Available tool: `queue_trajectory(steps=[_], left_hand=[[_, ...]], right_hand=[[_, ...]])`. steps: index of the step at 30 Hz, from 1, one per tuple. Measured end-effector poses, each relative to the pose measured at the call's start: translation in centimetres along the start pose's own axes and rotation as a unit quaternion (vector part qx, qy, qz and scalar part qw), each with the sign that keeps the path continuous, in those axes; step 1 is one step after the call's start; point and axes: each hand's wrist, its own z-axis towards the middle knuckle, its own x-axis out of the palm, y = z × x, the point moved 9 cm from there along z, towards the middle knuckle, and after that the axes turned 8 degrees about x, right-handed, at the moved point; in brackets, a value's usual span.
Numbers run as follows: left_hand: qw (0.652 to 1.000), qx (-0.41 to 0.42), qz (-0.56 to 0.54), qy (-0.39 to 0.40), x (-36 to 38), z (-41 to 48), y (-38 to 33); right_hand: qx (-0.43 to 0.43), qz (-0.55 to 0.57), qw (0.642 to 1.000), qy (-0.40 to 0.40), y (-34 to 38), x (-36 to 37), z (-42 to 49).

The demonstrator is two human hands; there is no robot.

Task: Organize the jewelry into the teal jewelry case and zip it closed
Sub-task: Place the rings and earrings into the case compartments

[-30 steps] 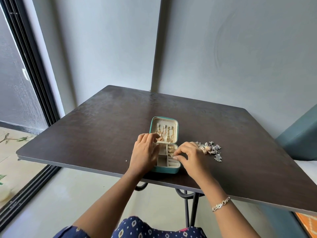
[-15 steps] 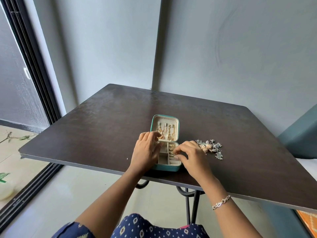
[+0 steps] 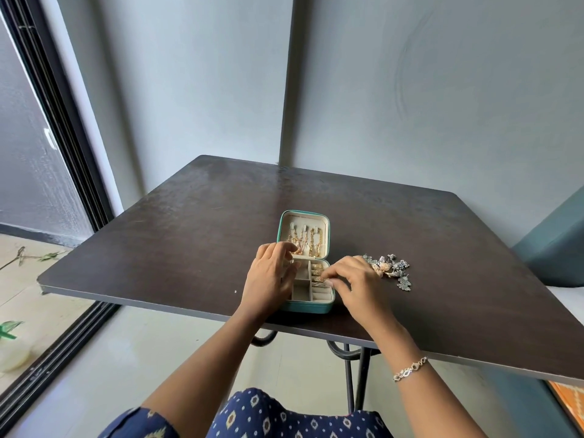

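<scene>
A small ring [image 3: 319,280] is pinched by the right hand [image 3: 358,287] inside the teal jewelry case [image 3: 311,307], whose wall just left of the pinch is gripped by the curled left hand [image 3: 271,279].

Bright, even daylight on my feed. The light comes from the glass door [image 3: 28,172] on the left, and the floor outside it, near left, is almost blown out. There's a soft sheen on the far-left table top [image 3: 189,222], no hard glare. Shadows are soft: a faint one under the right hand [image 3: 363,289] beside the teal jewelry case [image 3: 305,308], darker below the table's near edge. Wide-angle bend is obvious: the door frame leans and the table edges bow. Centre is sharp with no motion blur, but I can't resolve the small jewelry piece [image 3: 323,281] pinched in the right fingers.
</scene>
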Motion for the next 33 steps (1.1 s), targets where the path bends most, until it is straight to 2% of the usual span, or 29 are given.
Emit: queue_trajectory(steps=[8, 12, 18, 24, 30, 33], left_hand=[[1.000, 0.004, 0.001, -0.007, -0.2, -0.1, 0.0], [1.000, 0.007, 0.004, -0.012, -0.2, -0.1, 0.0], [1.000, 0.007, 0.005, -0.007, -0.2, 0.0, -0.1], [1.000, 0.005, 0.011, -0.001, 0.0, -0.1, 0.0], [1.000, 0.000, 0.012, 0.001, 0.0, -0.1, 0.0], [1.000, -0.002, 0.015, 0.011, 0.1, -0.1, 0.0]], right_hand=[[0.021, 0.054, 0.996, -0.065, -2.1, -1.0, -1.2], [0.076, 0.107, 0.988, -0.080, -4.0, -1.6, -1.5], [0.141, 0.095, 0.979, -0.110, -6.9, -3.9, -0.6], [0.212, 0.013, 0.977, -0.012, -8.6, -2.4, 2.6], [0.173, -0.122, 0.965, 0.158, -8.0, 0.8, 4.5], [0.167, -0.160, 0.956, 0.183, -8.1, 1.5, 4.6]])
